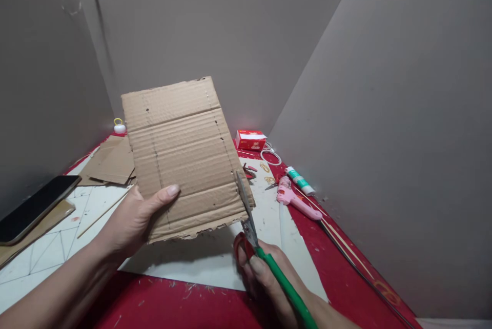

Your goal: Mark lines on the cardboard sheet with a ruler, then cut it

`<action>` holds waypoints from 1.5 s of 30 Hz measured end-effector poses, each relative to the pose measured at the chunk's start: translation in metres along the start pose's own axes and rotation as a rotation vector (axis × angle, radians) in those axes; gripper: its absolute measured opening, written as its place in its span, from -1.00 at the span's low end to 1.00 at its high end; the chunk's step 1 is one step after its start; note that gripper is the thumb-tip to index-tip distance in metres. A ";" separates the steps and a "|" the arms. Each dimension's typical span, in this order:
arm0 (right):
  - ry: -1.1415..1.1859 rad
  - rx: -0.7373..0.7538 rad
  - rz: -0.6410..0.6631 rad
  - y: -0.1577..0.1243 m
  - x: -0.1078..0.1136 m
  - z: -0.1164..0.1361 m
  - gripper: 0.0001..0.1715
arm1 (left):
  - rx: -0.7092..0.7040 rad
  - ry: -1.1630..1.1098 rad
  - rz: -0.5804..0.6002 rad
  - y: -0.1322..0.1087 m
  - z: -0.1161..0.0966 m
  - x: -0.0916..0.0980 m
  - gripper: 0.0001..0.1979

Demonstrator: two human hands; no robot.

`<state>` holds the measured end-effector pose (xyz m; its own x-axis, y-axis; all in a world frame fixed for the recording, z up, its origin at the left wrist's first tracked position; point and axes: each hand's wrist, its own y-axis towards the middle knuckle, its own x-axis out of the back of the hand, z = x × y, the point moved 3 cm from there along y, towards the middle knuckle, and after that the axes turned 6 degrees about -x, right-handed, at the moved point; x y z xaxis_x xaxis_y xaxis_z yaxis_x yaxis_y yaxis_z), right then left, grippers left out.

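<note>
A corrugated cardboard sheet (188,149) is raised above the table, marked with dotted pencil lines along both long sides. My left hand (134,221) grips its lower left edge, thumb on the front face and fingers hidden behind. In my right hand (269,272) is a pair of scissors (284,283) with a green handle and a red one. Their blades straddle the sheet's lower right edge, and a narrow strip there is partly cut from the rest. One blade lies across the front of the cardboard.
Cardboard pieces (109,160) and a black phone (38,206) lie at left on white paper (57,247) with drawn lines. Right of the sheet are a pink glue gun (298,201), a green-and-white tube (300,180) and a red box (250,140). Grey walls enclose the red table (172,303).
</note>
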<state>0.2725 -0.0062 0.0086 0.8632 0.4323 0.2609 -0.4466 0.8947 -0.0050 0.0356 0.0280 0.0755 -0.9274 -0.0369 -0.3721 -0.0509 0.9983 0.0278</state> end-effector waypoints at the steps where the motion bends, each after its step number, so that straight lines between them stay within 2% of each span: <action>1: 0.004 -0.011 0.001 0.000 -0.001 -0.001 -0.40 | 0.003 0.004 -0.001 0.000 0.000 0.000 -0.25; 9: 0.010 -0.030 -0.034 -0.005 -0.002 -0.011 -0.37 | -0.020 0.018 -0.002 0.000 0.000 0.000 -0.27; 14: 0.013 -0.059 -0.011 -0.006 -0.003 -0.011 -0.37 | -0.011 0.024 0.019 -0.002 -0.001 -0.001 -0.26; 22: 0.012 0.030 -0.002 -0.004 -0.004 -0.006 -0.40 | -0.001 0.046 0.080 -0.001 0.000 0.000 -0.28; 34: 0.062 -0.040 0.021 -0.001 -0.002 -0.012 -0.30 | -0.040 0.148 0.111 0.000 -0.002 0.002 -0.37; 45: 0.061 -0.066 0.000 -0.004 -0.004 -0.015 -0.33 | -0.040 0.083 0.057 -0.005 -0.003 -0.005 -0.34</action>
<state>0.2745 -0.0101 -0.0064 0.8768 0.4363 0.2021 -0.4317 0.8994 -0.0689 0.0399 0.0234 0.0799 -0.9567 0.0151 -0.2908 -0.0100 0.9964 0.0847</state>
